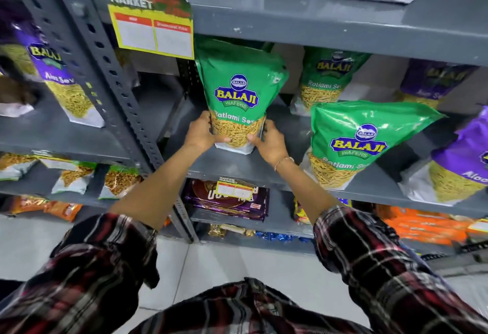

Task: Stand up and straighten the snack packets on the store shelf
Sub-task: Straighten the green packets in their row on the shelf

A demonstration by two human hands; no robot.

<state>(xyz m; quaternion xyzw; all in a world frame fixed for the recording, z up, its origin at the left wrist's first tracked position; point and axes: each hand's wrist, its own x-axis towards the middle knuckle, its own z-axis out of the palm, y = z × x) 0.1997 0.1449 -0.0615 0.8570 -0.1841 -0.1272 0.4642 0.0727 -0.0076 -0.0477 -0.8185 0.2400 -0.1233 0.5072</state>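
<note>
A green Ratlami Sev packet [239, 90] stands upright on the grey shelf [253, 172], near its left end. My left hand [202, 132] grips the packet's lower left side and my right hand [269, 140] grips its lower right side, thumbs on the front. A second green packet [353, 140] stands at the shelf's front to the right, leaning slightly. A third green packet [327, 80] stands further back. Purple Aloo Sev packets [459, 164] stand at the far right.
A slotted grey upright [111, 80] divides this bay from the left bay, which holds a purple packet [52, 69]. A yellow price tag [155, 29] hangs from the shelf above. Lower shelves hold dark purple packs [227, 201] and orange packets [425, 228].
</note>
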